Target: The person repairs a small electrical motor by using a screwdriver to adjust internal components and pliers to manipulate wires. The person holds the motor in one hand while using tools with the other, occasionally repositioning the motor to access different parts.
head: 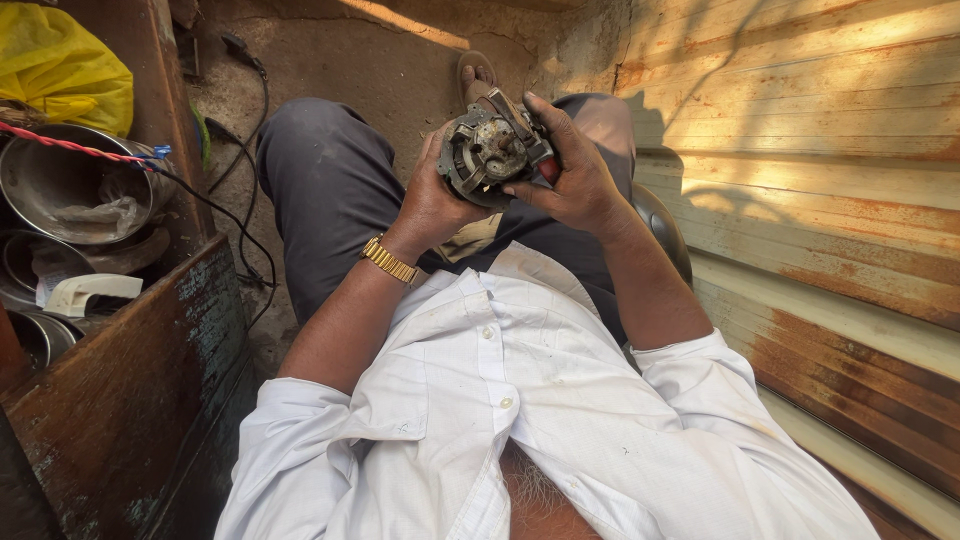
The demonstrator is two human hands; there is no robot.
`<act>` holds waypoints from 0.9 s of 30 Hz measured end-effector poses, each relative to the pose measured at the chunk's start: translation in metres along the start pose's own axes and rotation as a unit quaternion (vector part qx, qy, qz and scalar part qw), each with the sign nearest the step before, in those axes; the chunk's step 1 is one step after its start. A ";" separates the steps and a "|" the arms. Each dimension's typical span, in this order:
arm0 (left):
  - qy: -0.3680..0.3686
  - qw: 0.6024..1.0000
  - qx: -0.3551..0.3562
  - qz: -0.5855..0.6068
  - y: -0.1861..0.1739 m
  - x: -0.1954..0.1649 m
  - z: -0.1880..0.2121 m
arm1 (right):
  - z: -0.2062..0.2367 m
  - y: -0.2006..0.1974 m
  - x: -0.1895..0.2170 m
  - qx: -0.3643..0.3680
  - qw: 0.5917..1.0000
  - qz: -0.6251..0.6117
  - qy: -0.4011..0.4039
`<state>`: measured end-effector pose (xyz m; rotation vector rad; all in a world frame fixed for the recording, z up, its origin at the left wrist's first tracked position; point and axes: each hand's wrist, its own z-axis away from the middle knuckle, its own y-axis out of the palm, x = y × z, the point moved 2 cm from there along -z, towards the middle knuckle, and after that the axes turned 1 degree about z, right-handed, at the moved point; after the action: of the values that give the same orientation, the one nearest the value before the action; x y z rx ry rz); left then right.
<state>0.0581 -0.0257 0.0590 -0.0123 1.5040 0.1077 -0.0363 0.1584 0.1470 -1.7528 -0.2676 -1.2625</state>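
Subject: a seated person in a white shirt (pixel 520 420) and dark trousers (pixel 330 190), viewed from above, working over the lap.

Held item: a small, grimy electric motor (pixel 490 152), round in outline, grey metal with rust-coloured patches and a central hub facing the camera. It sits raised above the knees, between both hands, near the top centre of the view.

Left hand (pixel 432 200): closed around the left and lower side of the motor, the palm cupping the housing and the fingers wrapped behind it. A gold-coloured watch band (pixel 389 261) sits on this wrist.

Right hand (pixel 575 170): closed on the right side of the motor, the fingers curled over its top and right edge, the thumb pressed near the lower right of the face. Both hands are in firm contact with the motor; neither is open.

Surroundings: a sandalled foot (pixel 478 78) shows just beyond the motor on the dirt floor (pixel 380 60). A black cable (pixel 245 210) runs along the floor to the left of the leg. Further left, a worn wooden box (pixel 130 390) with peeling paint holds steel bowls (pixel 60 185); a red twisted cord (pixel 70 146) crosses over one bowl. A yellow plastic bag (pixel 65 65) lies at top left. On the right, a rusted ribbed metal shutter (pixel 820 200) fills the frame, lit by sunlight.
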 end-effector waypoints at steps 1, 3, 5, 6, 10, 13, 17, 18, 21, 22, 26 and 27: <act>-0.008 1.000 0.002 -0.007 0.000 0.000 0.000 | 0.000 0.000 0.001 -0.002 1.000 0.003 -0.002; -0.025 0.999 0.006 -0.020 0.001 0.000 -0.001 | 0.000 0.002 0.003 -0.010 1.000 0.016 0.004; -0.015 1.000 0.001 -0.026 0.000 -0.001 -0.001 | 0.000 0.006 0.005 -0.024 0.999 0.038 0.018; -0.011 1.000 -0.001 -0.029 0.000 -0.001 -0.001 | 0.000 0.009 0.007 -0.031 0.998 0.044 0.027; -0.011 1.000 -0.009 -0.001 0.000 -0.002 -0.001 | -0.003 0.023 0.015 -0.086 0.989 0.113 0.040; -0.015 1.000 -0.011 -0.006 -0.001 -0.002 0.000 | -0.006 0.028 0.019 -0.102 0.983 0.133 0.070; -0.017 1.000 -0.016 0.003 -0.001 -0.002 0.001 | -0.010 0.015 0.021 -0.048 0.996 0.014 0.071; -0.018 1.000 -0.019 -0.004 -0.001 -0.003 0.001 | -0.010 0.009 0.021 -0.024 0.997 0.017 0.070; -0.015 1.000 -0.016 -0.011 0.001 -0.004 0.001 | -0.009 -0.007 0.018 0.025 0.997 0.033 0.064; -0.020 1.000 -0.012 -0.011 0.001 -0.004 0.001 | -0.007 -0.009 0.017 0.026 0.997 0.040 0.064; -0.039 0.999 -0.001 -0.009 0.003 -0.003 0.001 | -0.004 -0.006 0.015 0.017 0.997 0.041 0.064; -0.042 0.999 0.001 -0.010 0.004 -0.003 0.001 | -0.003 -0.005 0.014 0.011 0.997 0.048 0.060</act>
<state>0.0587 -0.0223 0.0624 -0.0213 1.4193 0.0905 -0.0351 0.1537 0.1616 -1.6445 -0.1256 -1.2856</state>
